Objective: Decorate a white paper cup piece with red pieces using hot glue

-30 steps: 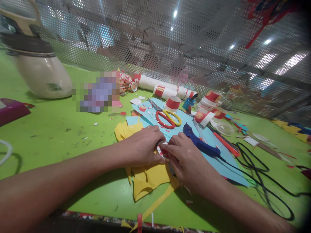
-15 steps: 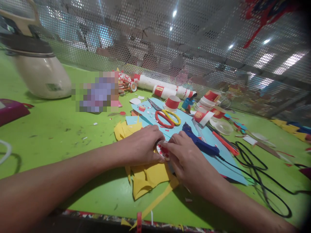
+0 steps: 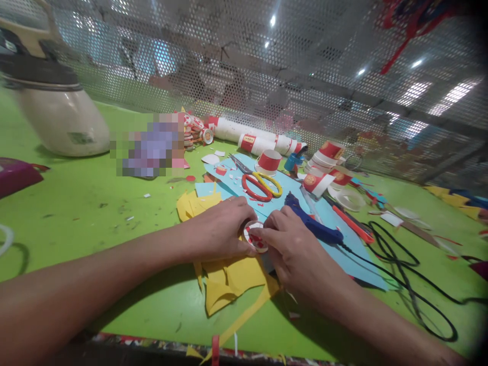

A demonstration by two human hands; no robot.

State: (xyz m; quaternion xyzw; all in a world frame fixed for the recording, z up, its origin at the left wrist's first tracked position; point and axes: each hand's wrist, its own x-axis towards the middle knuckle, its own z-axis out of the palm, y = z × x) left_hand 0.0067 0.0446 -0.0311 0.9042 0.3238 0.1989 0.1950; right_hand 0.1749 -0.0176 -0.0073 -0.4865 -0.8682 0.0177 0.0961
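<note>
Over the yellow paper scraps (image 3: 234,279), my left hand (image 3: 221,229) is closed around the side of a small round white paper piece with red patches (image 3: 256,239), perhaps a cup base. My right hand (image 3: 292,244) grips its other side, the index finger pressed onto the patterned face. The fingers hide most of its edge and underside. Just beyond lie scissors (image 3: 263,185) with one red and one yellow handle loop. A blue glue gun (image 3: 314,221) rests on light blue paper (image 3: 343,264), right beside my right hand.
Red-and-white paper cups (image 3: 269,161), a long white tube (image 3: 244,131) and a blue bottle (image 3: 293,161) stand or lie farther back. A red cutter (image 3: 353,223) and black cord (image 3: 400,274) are at the right. At the left stands a white kettle (image 3: 64,122). Perforated metal mesh (image 3: 236,66) backs the table.
The right index finger has shifted left across the round paper piece, and more of its patterned face shows. Both hands keep nearly the same place; the view has shifted slightly.
</note>
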